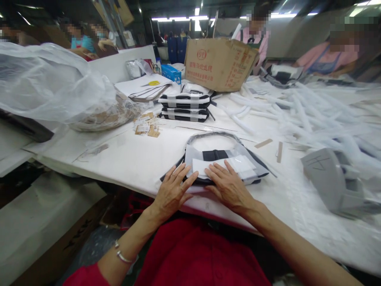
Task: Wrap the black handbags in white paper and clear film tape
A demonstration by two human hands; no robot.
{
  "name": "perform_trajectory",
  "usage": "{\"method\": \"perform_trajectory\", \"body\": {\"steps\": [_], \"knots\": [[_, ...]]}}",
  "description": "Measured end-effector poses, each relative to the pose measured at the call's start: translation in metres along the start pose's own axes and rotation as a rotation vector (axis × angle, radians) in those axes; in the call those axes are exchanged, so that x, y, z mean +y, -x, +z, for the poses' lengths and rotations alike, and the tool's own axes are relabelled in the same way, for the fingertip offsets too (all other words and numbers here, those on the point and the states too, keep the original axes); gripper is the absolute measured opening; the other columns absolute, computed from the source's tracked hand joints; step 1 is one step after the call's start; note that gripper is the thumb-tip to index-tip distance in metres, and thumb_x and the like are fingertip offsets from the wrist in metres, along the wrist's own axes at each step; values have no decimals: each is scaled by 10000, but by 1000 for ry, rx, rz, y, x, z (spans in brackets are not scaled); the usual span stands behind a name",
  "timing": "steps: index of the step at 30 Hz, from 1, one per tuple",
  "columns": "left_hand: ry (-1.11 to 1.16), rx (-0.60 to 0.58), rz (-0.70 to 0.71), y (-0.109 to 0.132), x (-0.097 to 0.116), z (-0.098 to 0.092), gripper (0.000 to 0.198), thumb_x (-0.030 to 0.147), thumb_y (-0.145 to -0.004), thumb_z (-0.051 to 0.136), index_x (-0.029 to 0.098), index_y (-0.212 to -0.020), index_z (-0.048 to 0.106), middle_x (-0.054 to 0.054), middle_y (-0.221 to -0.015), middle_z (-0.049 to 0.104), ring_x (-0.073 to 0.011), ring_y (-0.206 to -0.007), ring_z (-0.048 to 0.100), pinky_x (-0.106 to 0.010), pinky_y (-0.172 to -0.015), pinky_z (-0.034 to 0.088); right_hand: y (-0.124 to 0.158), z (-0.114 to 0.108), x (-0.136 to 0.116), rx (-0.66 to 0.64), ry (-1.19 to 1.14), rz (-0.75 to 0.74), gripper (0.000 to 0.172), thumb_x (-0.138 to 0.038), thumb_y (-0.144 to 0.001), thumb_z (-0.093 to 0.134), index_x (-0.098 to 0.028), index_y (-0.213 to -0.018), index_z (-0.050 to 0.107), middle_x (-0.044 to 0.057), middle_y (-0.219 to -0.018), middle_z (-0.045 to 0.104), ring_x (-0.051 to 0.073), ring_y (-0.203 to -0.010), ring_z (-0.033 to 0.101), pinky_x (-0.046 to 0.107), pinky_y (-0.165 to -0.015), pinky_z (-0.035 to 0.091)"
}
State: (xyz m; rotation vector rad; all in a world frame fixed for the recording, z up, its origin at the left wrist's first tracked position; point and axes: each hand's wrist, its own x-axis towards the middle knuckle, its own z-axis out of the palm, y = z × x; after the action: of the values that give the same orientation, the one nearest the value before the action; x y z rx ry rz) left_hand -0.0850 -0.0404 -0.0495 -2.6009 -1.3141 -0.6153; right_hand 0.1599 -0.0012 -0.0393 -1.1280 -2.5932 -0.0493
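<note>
A black handbag (pixel 214 155) lies flat at the table's front edge, its looped handle wrapped and pointing away from me. White sheeting (pixel 244 173) in clear plastic covers much of its face. My left hand (pixel 173 188) rests at the bag's lower left, fingers apart and touching its edge. Spread over the front of the white sheeting is my right hand (pixel 226 183), palm down. Neither hand grips anything.
Two stacked wrapped black bags (pixel 185 107) lie behind, near a cardboard box (pixel 218 65). Tags (pixel 148 125) and a large plastic bag (pixel 59 85) are left. White strips (pixel 306 107) and a grey tape dispenser (pixel 330 180) are right. People sit beyond.
</note>
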Motion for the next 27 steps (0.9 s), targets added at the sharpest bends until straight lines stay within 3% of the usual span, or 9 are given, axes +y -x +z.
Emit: {"method": "perform_trajectory", "body": {"steps": [3, 9, 15, 20, 23, 27], "knots": [[19, 61, 15, -9, -5, 5, 639, 190, -852, 645, 229, -1436, 389, -130, -1446, 492, -291, -1402, 379, -495, -1135, 356, 0, -2, 1, -17, -32, -30, 530, -354, -874, 662, -130, -1336, 530, 170, -1386, 564, 313, -1315, 484, 553, -1118, 337], [250, 99, -3, -22, -13, 12, 422, 238, -837, 687, 214, -1232, 540, -116, -1298, 608, -240, -1220, 563, -420, -1005, 492, 3, 5, 1, -11, 16, -19, 557, -302, -893, 628, -174, -1412, 472, 148, -1414, 542, 311, -1330, 462, 556, -1123, 321], [103, 201, -28, -13, -8, 34, 102, 194, -892, 603, 217, -985, 640, -94, -1260, 645, -198, -1104, 625, -359, -911, 500, 5, 10, 4, -34, 126, -110, 524, -107, -913, 499, -195, -1428, 467, 114, -1454, 506, 330, -1339, 432, 564, -1117, 314], [4, 244, 11, -8, 1, 37, 148, 156, -941, 516, 211, -969, 651, -45, -1168, 703, -159, -1105, 625, -362, -993, 452, 9, 19, 2, 33, 174, -115, 512, -62, -920, 433, -190, -1414, 487, 118, -1428, 532, 320, -1328, 439, 572, -1111, 312], [-110, 233, 47, -10, 8, 28, 231, 151, -953, 489, 200, -1131, 628, -53, -1168, 700, -184, -1181, 590, -423, -1082, 389, 11, 25, 0, 85, 192, -103, 475, -91, -945, 426, -195, -1402, 500, 114, -1409, 550, 317, -1318, 449, 570, -1112, 309], [-313, 67, 94, -13, 22, 17, 410, 122, -962, 414, 98, -1367, 470, -137, -1221, 652, -241, -1215, 561, -474, -1116, 350, 11, 29, 0, 118, 198, -111, 446, -114, -959, 419, -191, -1389, 513, 112, -1396, 563, 312, -1298, 468, 550, -1115, 310]]}}
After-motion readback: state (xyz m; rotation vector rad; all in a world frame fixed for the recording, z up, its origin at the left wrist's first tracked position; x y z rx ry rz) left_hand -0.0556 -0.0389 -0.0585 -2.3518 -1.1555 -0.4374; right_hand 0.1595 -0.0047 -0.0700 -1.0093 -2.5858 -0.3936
